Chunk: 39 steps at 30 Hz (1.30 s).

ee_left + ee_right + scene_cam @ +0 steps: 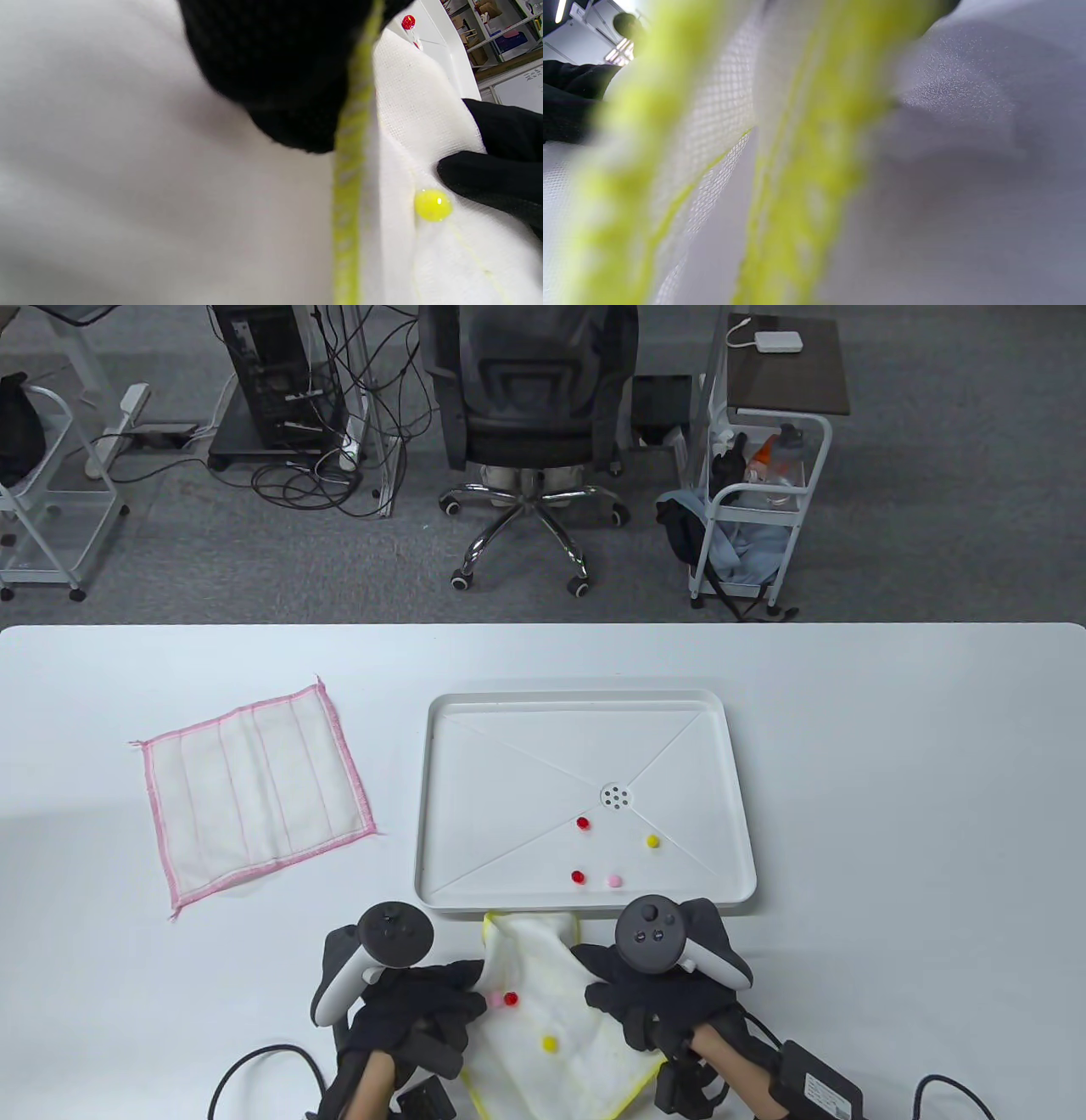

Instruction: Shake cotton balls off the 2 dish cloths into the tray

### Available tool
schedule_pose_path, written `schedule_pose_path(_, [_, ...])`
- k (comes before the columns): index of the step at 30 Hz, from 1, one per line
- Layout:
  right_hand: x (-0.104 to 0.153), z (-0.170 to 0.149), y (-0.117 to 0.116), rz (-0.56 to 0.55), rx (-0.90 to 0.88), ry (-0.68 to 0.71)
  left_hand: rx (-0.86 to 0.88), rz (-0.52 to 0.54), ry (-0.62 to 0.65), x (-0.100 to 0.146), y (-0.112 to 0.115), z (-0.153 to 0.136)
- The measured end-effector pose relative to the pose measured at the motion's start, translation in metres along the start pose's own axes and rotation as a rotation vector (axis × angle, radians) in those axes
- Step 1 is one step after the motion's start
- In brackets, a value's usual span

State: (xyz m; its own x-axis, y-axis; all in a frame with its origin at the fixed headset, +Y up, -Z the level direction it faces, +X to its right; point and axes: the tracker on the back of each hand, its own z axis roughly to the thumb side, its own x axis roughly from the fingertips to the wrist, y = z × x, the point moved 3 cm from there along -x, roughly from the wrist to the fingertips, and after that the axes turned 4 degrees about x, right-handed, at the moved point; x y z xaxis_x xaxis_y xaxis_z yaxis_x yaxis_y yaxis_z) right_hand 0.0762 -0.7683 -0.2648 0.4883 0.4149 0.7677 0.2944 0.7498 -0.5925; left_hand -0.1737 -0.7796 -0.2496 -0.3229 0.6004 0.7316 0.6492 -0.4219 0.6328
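A yellow-edged white dish cloth (551,1010) lies at the table's near edge, its far corner resting against the white tray (450,780). On the cloth sit a red cotton ball (510,999), a yellow one (550,1044) (432,205) and a pink one (495,1000). My left hand (424,1001) grips the cloth's left side and my right hand (645,997) grips its right side. Several cotton balls lie in the tray, among them a red one (582,823) and a yellow one (652,841). A pink-edged cloth (254,793) lies flat at the left with nothing on it.
The tray has a small drain (615,795) near its middle. Beyond the table's far edge stand an office chair (530,415) and a white cart (755,517). Cables trail from both wrists at the near edge.
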Motion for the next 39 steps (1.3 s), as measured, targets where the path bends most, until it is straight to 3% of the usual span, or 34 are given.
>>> schedule_pose_path(26, [0.015,0.027,0.030,0.023,-0.099,0.085,0.100,-0.144,0.059,0.022,-0.038,0.022])
schedule_pose_path(32, [0.008,0.033,0.050,0.018,-0.117,0.084,0.140,-0.164,0.054,0.020,-0.057,0.032])
schedule_pose_path(39, [-0.017,0.028,0.085,0.021,-0.162,0.032,0.176,-0.121,-0.001,0.008,-0.091,0.057])
